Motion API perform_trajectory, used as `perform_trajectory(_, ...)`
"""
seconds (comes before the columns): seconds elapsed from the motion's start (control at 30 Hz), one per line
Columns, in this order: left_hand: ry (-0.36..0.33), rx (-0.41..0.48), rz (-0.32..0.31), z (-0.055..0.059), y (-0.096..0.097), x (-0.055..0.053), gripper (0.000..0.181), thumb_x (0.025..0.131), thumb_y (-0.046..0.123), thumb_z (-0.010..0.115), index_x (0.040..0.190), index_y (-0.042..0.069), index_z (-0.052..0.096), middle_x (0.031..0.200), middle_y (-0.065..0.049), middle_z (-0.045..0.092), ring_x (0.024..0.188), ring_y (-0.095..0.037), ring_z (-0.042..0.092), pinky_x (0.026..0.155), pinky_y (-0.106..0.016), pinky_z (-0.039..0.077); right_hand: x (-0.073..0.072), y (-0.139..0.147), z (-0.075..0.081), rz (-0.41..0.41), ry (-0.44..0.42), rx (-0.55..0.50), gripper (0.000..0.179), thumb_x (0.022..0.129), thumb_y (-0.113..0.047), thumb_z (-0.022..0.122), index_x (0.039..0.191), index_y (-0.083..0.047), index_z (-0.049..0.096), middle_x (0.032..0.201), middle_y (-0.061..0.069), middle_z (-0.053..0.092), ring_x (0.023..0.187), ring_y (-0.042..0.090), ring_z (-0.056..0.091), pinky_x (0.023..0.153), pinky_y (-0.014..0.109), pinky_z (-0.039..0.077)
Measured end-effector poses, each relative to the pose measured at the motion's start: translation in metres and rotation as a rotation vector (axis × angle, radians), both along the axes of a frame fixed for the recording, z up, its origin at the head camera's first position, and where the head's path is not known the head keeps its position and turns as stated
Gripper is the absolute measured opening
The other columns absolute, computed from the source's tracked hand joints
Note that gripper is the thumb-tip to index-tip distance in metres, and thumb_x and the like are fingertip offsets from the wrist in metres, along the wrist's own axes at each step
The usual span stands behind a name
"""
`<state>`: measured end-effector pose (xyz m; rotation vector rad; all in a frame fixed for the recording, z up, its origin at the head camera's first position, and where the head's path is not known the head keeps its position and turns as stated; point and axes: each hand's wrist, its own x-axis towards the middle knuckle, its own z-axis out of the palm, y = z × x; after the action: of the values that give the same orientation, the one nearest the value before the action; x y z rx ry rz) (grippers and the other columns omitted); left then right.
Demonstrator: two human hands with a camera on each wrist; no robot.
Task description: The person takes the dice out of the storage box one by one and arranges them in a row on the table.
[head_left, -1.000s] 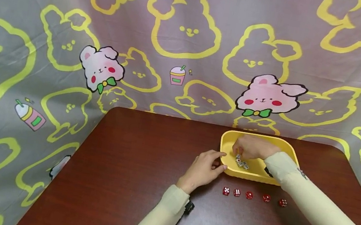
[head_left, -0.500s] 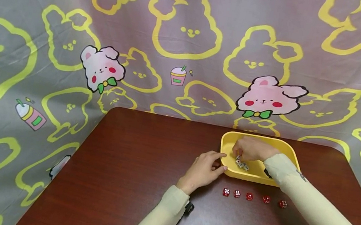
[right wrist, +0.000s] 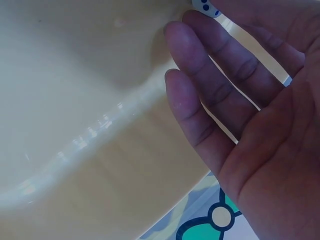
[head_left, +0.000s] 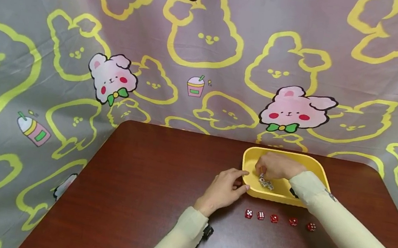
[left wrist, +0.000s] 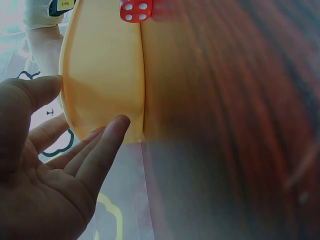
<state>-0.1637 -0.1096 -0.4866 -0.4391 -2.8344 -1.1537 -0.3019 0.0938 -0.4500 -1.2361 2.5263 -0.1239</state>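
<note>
My left hand point(head_left: 223, 189) is at the left end of a yellow tray point(head_left: 276, 198), its thumb and extended fingers touching the outside. In the left wrist view the fingers point(left wrist: 111, 140) lie fairly straight along the tray's wall. Inside the tray, my right hand point(head_left: 278, 166) reaches down and pinches a white die point(right wrist: 205, 6), which the right wrist view shows only partly at its top edge. Several white dice point(head_left: 270, 186) lie close together on the tray floor beside those fingertips.
Several red dice point(head_left: 274, 218) stand in a spaced row on the brown table point(head_left: 161, 170), in front of the tray. A patterned cloth point(head_left: 233, 52) hangs behind the table. The right forearm point(head_left: 352, 232) crosses over the tray's right side.
The head view has tilted slightly, so the scene sits a little lower. Both hands stay almost in place; the right fingers shift only slightly by the white dice.
</note>
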Motion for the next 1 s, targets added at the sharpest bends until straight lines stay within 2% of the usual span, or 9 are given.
perform_trajectory(0.4, -0.006, 0.005, 0.002, -0.006, -0.003, 0.006, 0.045, 0.101, 0.031, 0.070, 0.143, 0.016, 0.063, 0.136, -0.004, 0.068, 0.108, -0.012, 0.074, 0.088, -0.014, 0.057, 0.002, -0.003, -0.002, 0.011, -0.011, -0.008, 0.025, 0.080, 0.004, 0.075, 0.087, -0.020, 0.078, 0.089, -0.006, 0.074, 0.081, 0.011, 0.063, 0.076, 0.035, 0.059)
perform_trajectory(0.7, 0.020, -0.009, -0.004, 0.000, -0.002, 0.001, 0.044, 0.101, 0.030, 0.070, 0.142, 0.015, 0.064, 0.137, -0.006, 0.068, 0.107, -0.014, 0.075, 0.088, -0.014, 0.056, 0.001, -0.002, 0.004, -0.014, 0.004, 0.005, 0.024, 0.080, 0.005, 0.074, 0.086, -0.019, 0.076, 0.087, -0.005, 0.072, 0.079, 0.012, 0.061, 0.075, 0.035, 0.058)
perform_trajectory(1.0, 0.015, -0.015, -0.007, 0.000, 0.000, -0.001, 0.045, 0.101, 0.031, 0.069, 0.144, 0.017, 0.063, 0.138, -0.005, 0.068, 0.107, -0.011, 0.074, 0.088, -0.014, 0.056, 0.002, -0.003, 0.008, -0.027, -0.006, 0.017, 0.025, 0.080, 0.005, 0.073, 0.084, -0.020, 0.075, 0.086, -0.004, 0.070, 0.078, 0.014, 0.058, 0.072, 0.033, 0.054)
